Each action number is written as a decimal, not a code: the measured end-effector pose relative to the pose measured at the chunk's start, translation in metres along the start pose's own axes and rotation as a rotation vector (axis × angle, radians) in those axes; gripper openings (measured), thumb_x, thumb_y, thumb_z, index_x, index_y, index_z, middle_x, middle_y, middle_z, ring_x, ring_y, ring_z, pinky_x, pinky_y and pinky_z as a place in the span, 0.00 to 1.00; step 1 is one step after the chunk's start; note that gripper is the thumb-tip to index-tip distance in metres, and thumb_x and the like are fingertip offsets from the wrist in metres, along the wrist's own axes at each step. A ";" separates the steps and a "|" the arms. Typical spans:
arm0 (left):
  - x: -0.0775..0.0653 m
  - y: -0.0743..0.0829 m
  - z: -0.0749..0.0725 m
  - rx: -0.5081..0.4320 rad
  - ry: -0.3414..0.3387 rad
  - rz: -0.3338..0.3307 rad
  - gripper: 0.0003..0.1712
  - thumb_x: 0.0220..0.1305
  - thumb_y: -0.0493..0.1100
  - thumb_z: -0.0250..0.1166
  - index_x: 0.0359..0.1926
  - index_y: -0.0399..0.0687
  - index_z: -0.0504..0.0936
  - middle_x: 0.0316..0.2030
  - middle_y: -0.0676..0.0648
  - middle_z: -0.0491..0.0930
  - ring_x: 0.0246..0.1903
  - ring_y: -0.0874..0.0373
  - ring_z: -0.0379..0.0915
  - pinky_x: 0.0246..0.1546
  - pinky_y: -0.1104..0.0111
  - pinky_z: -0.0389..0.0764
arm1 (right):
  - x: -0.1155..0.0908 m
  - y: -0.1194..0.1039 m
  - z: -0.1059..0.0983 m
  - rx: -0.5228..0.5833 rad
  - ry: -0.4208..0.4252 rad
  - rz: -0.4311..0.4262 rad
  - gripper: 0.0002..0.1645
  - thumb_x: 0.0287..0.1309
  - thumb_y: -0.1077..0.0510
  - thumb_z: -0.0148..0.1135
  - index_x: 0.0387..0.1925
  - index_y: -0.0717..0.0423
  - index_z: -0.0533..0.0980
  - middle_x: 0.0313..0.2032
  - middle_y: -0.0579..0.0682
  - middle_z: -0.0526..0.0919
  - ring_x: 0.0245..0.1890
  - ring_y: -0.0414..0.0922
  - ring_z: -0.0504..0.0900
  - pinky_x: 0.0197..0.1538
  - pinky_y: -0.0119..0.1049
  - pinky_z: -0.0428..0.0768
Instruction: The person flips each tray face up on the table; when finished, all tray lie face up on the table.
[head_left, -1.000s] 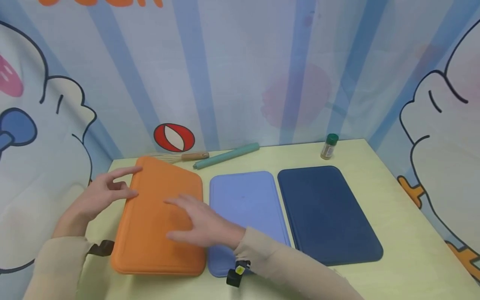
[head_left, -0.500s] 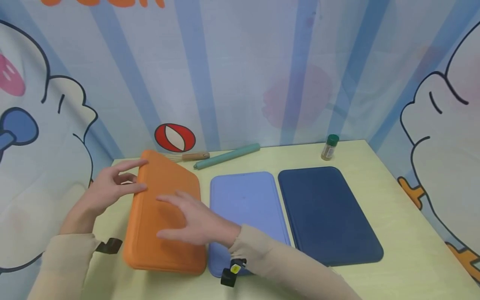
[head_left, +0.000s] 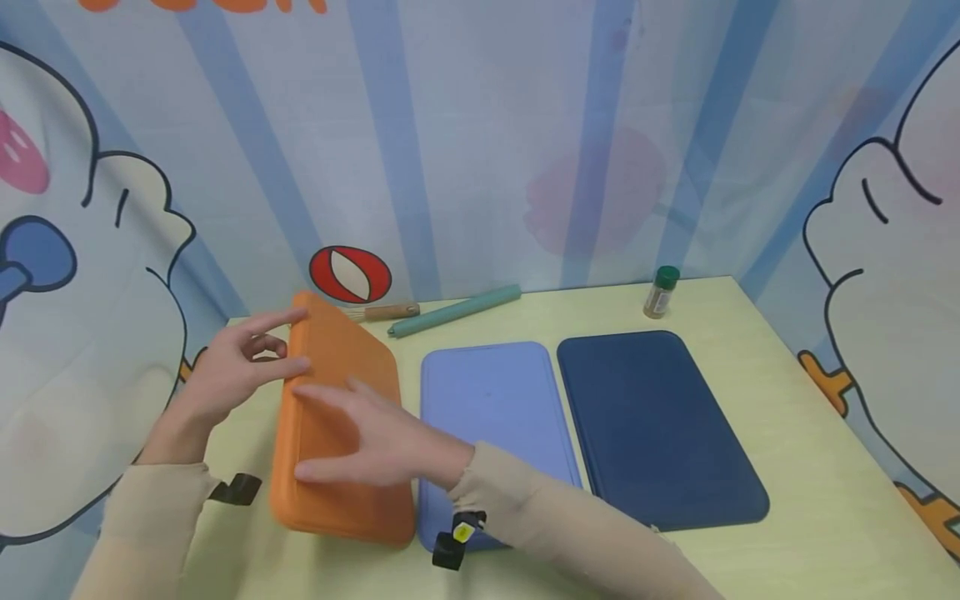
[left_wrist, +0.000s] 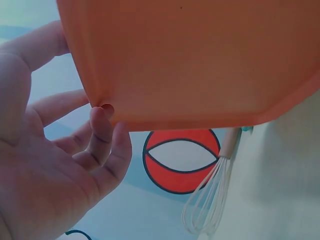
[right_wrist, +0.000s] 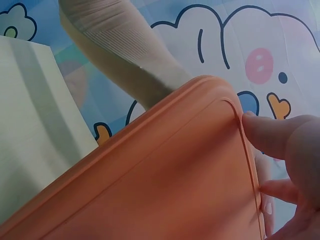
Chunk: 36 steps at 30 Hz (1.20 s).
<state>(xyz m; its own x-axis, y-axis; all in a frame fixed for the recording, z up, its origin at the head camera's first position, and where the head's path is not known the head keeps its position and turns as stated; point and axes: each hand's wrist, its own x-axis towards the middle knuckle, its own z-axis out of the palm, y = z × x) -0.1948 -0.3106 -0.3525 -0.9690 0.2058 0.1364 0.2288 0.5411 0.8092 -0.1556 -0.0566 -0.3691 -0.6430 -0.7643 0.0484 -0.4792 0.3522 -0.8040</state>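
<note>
The counter [head_left: 817, 500] is pale yellow with a smooth top. Along its back lie a whisk [head_left: 392, 312], its wires partly hidden, and just beside it a teal rod [head_left: 456, 312], set aslant. Towards the back right a jar [head_left: 660, 293] with a green cap stands upright. In front, the lavender board [head_left: 491, 400] and the navy board [head_left: 660, 429] lie flat, side by side. The orange board [head_left: 352, 342] tilts, left edge raised, right edge low beside the lavender board.
</note>
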 end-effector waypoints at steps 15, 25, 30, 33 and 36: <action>0.008 0.018 0.013 0.051 0.011 0.005 0.40 0.67 0.48 0.75 0.77 0.56 0.72 0.67 0.48 0.72 0.43 0.59 0.73 0.30 0.69 0.77 | 0.000 -0.010 -0.009 -0.033 -0.021 -0.029 0.43 0.70 0.34 0.63 0.81 0.33 0.61 0.78 0.48 0.63 0.77 0.45 0.60 0.73 0.45 0.68; 0.010 0.025 0.016 0.075 -0.040 0.010 0.39 0.69 0.49 0.73 0.78 0.54 0.70 0.70 0.46 0.67 0.51 0.52 0.70 0.34 0.66 0.81 | -0.004 -0.016 -0.015 -0.009 -0.025 0.027 0.45 0.67 0.34 0.65 0.81 0.32 0.62 0.79 0.46 0.61 0.76 0.43 0.62 0.73 0.44 0.69; 0.011 0.026 0.020 0.097 -0.061 0.042 0.38 0.72 0.49 0.70 0.78 0.52 0.69 0.73 0.44 0.66 0.55 0.47 0.71 0.41 0.66 0.84 | -0.004 -0.016 -0.017 -0.042 -0.018 -0.001 0.44 0.68 0.36 0.65 0.81 0.37 0.63 0.77 0.44 0.65 0.76 0.44 0.63 0.72 0.42 0.70; 0.012 0.027 0.023 0.091 -0.066 0.051 0.37 0.73 0.50 0.69 0.78 0.55 0.69 0.75 0.46 0.65 0.57 0.45 0.72 0.43 0.63 0.84 | -0.005 -0.016 -0.018 -0.051 -0.008 -0.018 0.44 0.68 0.38 0.65 0.81 0.40 0.63 0.77 0.44 0.66 0.74 0.42 0.66 0.71 0.40 0.71; 0.013 0.028 0.026 0.076 -0.075 0.053 0.36 0.74 0.51 0.68 0.78 0.57 0.69 0.77 0.47 0.63 0.60 0.43 0.72 0.47 0.58 0.84 | -0.006 -0.016 -0.018 -0.059 0.004 -0.018 0.44 0.68 0.39 0.64 0.80 0.40 0.63 0.76 0.45 0.66 0.70 0.39 0.70 0.68 0.37 0.73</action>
<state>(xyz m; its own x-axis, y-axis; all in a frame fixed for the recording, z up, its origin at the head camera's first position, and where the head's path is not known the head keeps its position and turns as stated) -0.1989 -0.2715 -0.3433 -0.9465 0.2943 0.1323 0.2884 0.5878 0.7558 -0.1550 -0.0480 -0.3453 -0.6363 -0.7688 0.0645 -0.5247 0.3699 -0.7667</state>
